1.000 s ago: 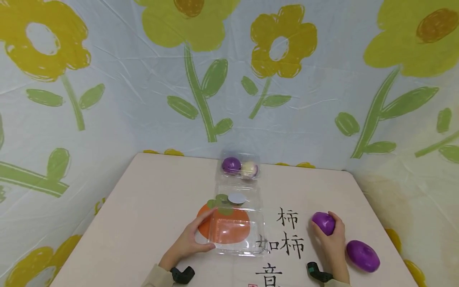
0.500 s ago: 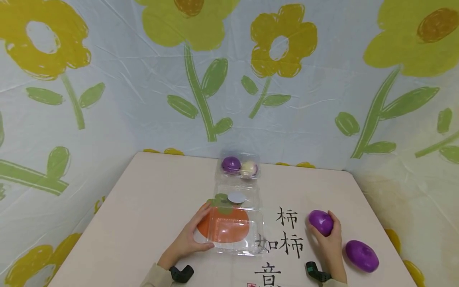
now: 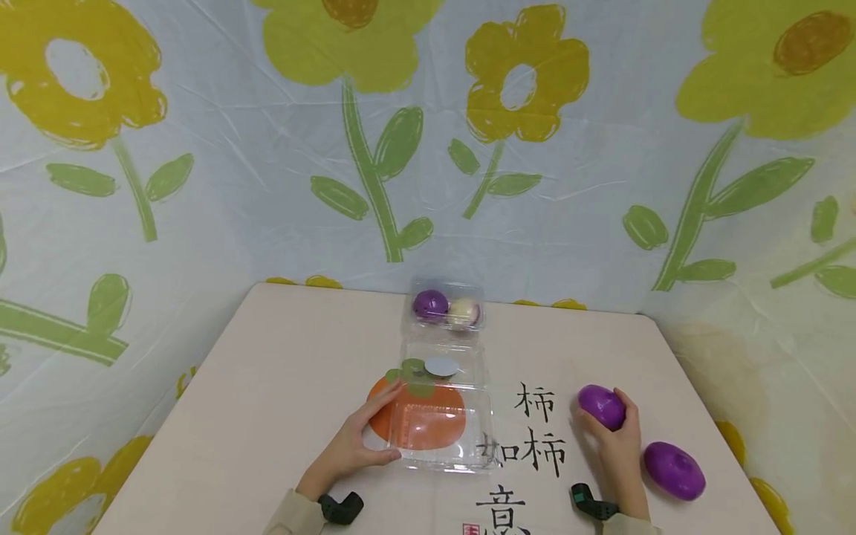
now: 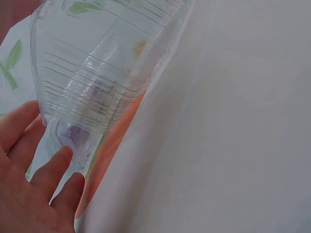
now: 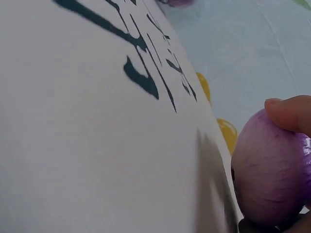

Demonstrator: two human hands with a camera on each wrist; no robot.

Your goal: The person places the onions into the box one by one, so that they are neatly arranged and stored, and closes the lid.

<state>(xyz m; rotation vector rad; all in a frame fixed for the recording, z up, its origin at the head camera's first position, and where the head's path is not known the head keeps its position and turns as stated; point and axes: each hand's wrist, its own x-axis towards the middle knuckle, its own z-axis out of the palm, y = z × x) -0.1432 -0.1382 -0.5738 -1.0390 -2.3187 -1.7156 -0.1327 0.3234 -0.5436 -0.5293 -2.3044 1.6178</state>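
Note:
My left hand (image 3: 351, 442) holds the left side of a clear plastic box (image 3: 478, 405), its thumb at the front corner and fingers toward the back. In the left wrist view the fingers are spread beside the ribbed wall of the box (image 4: 102, 63). My right hand (image 3: 618, 438) grips a glossy purple onion (image 3: 600, 406) between thumb and fingers, right of the box. The right wrist view shows this onion (image 5: 267, 170) with faint streaks, close over the tabletop's shadow. Another purple onion (image 3: 674, 470) lies to the right of my right hand.
Behind the box stands another clear plastic container (image 3: 446, 286) with a purple onion (image 3: 430, 305) and a pale one (image 3: 463, 313) in it. A white oval label (image 3: 441, 366) is on the clear plastic. The tablecloth (image 3: 281, 357) bears an orange persimmon print and black characters. Flowered fabric (image 3: 267, 186) surrounds the table.
My right hand and its onion have shifted only slightly. The left hand stays at the box's left side, and the other onions lie where they were.

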